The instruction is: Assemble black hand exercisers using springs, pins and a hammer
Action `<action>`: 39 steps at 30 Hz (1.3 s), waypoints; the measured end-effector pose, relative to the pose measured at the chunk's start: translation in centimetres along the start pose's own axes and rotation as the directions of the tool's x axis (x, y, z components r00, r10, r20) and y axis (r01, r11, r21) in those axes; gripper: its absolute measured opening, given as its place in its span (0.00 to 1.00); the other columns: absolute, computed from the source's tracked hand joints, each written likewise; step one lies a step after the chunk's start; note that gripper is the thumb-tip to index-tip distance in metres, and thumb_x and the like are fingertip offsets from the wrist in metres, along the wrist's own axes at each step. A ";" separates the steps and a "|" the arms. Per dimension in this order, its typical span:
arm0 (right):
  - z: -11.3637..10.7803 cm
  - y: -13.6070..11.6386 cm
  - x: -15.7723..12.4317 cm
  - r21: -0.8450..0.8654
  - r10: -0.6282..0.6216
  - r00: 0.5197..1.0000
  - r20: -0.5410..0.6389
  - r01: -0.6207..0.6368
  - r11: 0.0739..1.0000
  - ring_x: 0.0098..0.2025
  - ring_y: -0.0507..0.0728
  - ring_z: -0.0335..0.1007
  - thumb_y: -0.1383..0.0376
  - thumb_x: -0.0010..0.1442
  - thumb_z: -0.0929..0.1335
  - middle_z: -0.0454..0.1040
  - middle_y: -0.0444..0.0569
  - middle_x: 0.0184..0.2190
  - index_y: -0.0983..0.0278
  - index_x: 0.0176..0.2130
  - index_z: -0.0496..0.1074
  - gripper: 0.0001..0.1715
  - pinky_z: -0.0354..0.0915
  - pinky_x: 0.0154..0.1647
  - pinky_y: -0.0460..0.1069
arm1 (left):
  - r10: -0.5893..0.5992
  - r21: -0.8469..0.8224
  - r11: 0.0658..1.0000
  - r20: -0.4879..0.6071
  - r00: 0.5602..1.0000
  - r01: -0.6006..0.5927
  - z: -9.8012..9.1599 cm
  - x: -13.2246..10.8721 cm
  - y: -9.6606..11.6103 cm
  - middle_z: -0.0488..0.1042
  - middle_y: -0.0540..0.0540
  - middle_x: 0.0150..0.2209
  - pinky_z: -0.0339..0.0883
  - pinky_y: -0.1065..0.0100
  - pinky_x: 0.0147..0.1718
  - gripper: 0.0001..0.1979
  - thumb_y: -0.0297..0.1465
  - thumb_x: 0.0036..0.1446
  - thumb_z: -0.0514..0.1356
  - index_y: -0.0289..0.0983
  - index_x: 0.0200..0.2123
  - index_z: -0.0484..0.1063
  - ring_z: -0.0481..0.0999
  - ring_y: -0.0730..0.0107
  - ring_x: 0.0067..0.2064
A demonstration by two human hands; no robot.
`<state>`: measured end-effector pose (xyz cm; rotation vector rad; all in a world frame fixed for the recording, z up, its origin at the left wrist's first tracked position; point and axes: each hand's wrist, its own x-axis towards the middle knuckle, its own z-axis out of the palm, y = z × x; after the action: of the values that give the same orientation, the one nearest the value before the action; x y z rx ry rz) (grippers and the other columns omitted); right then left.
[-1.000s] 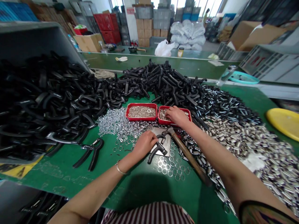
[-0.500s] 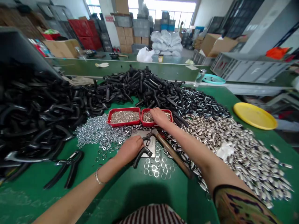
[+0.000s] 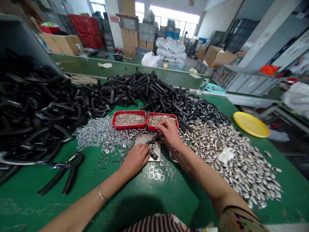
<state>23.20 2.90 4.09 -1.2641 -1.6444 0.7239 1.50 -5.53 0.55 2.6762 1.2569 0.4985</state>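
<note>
Two bare hands reached over a green table (image 3: pixel 116 206). Below the left hand's fingertips, a black part (image 3: pixel 152 155) lay on a metal plate (image 3: pixel 142 139), near the middle of the view. The left hand (image 3: pixel 135 158) was curled over it, fingers partly bent, holding it against the plate. The part's curved end was toward the trays; its stubby bar sloped down and to the right, toward loose rings (image 3: pixel 156 176). The rest was hidden under the hand, so its full long axis could not be told.

The right hand (image 3: pixel 170 132) was just in front of the right tray (image 3: pixel 177 122), fingertips bunched near the thumb; whether they met or held anything was too small to tell. Its forearm partly covered a hammer (image 3: pixel 177 158), whose handle ran toward the lower right. At left, the picture's edge cut off a grey bin (image 3: pixel 26 42).
</note>
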 end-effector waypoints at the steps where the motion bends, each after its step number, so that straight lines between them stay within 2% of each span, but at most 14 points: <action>1: 0.3 0.1 -1.3 0.095 0.083 0.996 0.040 -0.087 0.992 0.31 0.54 0.72 0.57 0.62 0.66 0.75 0.44 0.30 0.61 0.35 0.70 0.10 0.68 0.31 0.48 | -0.014 -0.025 1.000 0.017 1.000 0.014 -0.1 0.3 -0.1 0.72 0.38 0.53 0.63 0.53 0.55 0.17 0.35 0.66 0.54 0.36 0.55 0.68 0.69 0.54 0.54; 4: 0.9 1.5 -4.5 0.240 0.279 0.956 0.087 -0.292 0.926 0.25 0.53 0.70 0.52 0.58 0.69 0.75 0.44 0.27 0.62 0.35 0.70 0.15 0.66 0.22 0.46 | -0.117 -0.098 0.988 0.006 0.993 0.117 -0.3 1.3 -0.2 0.71 0.38 0.51 0.63 0.51 0.54 0.18 0.38 0.63 0.58 0.36 0.53 0.68 0.69 0.52 0.54; 7: 0.9 3.0 -5.7 0.200 0.341 0.936 0.089 -0.352 0.914 0.20 0.52 0.66 0.51 0.59 0.68 0.75 0.44 0.26 0.62 0.35 0.70 0.16 0.62 0.18 0.45 | -0.247 -0.121 0.963 -0.054 0.968 0.239 0.1 3.0 -0.2 0.70 0.37 0.51 0.62 0.50 0.54 0.24 0.42 0.59 0.62 0.35 0.53 0.66 0.67 0.49 0.55; 10: 1.1 3.3 -5.5 0.041 0.296 0.953 0.070 -0.299 0.953 0.19 0.52 0.64 0.52 0.61 0.67 0.75 0.43 0.24 0.61 0.34 0.72 0.15 0.60 0.18 0.46 | -0.300 -0.114 0.949 -0.036 0.953 0.294 1.3 4.9 -0.1 0.71 0.37 0.48 0.63 0.51 0.53 0.21 0.40 0.56 0.65 0.34 0.49 0.69 0.68 0.50 0.52; 13: 1.5 2.9 -5.2 -0.094 0.233 0.970 0.072 -0.226 0.970 0.23 0.54 0.68 0.54 0.62 0.66 0.76 0.44 0.26 0.61 0.33 0.74 0.14 0.63 0.24 0.47 | -0.290 -0.133 0.949 -0.011 0.957 0.286 2.3 5.9 0.0 0.71 0.38 0.44 0.64 0.53 0.52 0.15 0.35 0.56 0.64 0.33 0.44 0.71 0.68 0.52 0.50; 17: 1.9 2.5 -5.1 -0.194 0.178 0.981 0.072 -0.161 0.968 0.30 0.56 0.73 0.55 0.64 0.65 0.78 0.45 0.29 0.61 0.34 0.74 0.15 0.65 0.33 0.48 | -0.279 -0.180 0.946 -0.040 0.959 0.268 2.8 5.9 -0.2 0.70 0.38 0.44 0.64 0.54 0.52 0.13 0.33 0.56 0.64 0.33 0.43 0.71 0.67 0.53 0.49; 22: 2.1 2.3 -5.2 -0.315 0.161 0.984 0.080 -0.129 0.940 0.32 0.57 0.74 0.55 0.65 0.64 0.79 0.46 0.31 0.59 0.33 0.73 0.15 0.63 0.34 0.49 | -0.268 -0.187 0.949 -0.047 0.962 0.255 3.2 5.6 -0.6 0.69 0.40 0.44 0.64 0.54 0.53 0.14 0.34 0.57 0.64 0.34 0.44 0.71 0.67 0.53 0.50; 27: 2.5 2.3 -5.9 -0.461 0.072 0.994 0.084 -0.025 0.887 0.34 0.59 0.74 0.57 0.68 0.62 0.78 0.48 0.31 0.60 0.36 0.73 0.14 0.62 0.36 0.50 | -0.275 -0.183 0.946 -0.023 0.961 0.267 3.2 5.6 -0.6 0.69 0.39 0.44 0.64 0.53 0.52 0.14 0.34 0.57 0.63 0.34 0.44 0.70 0.67 0.53 0.50; 32: 3.0 2.6 -6.4 -0.522 0.000 0.995 0.104 0.055 0.851 0.36 0.59 0.73 0.58 0.70 0.60 0.77 0.50 0.32 0.61 0.37 0.72 0.15 0.62 0.39 0.50 | -0.294 -0.190 0.940 -0.032 0.955 0.283 3.0 5.5 -0.4 0.69 0.41 0.44 0.63 0.51 0.53 0.14 0.34 0.56 0.64 0.36 0.45 0.70 0.67 0.53 0.50; 39: 3.1 2.0 -6.5 -0.493 0.014 0.996 0.092 0.034 0.869 0.36 0.59 0.74 0.58 0.71 0.60 0.78 0.49 0.34 0.60 0.39 0.71 0.15 0.63 0.39 0.50 | -0.285 -0.191 0.942 -0.024 0.958 0.276 2.7 5.4 -0.1 0.69 0.38 0.44 0.63 0.52 0.54 0.14 0.33 0.57 0.63 0.33 0.45 0.70 0.66 0.52 0.51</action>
<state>21.60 -2.39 -0.93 -1.5932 -1.9917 0.3610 5.58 -1.23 -0.70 2.2962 1.4947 0.6123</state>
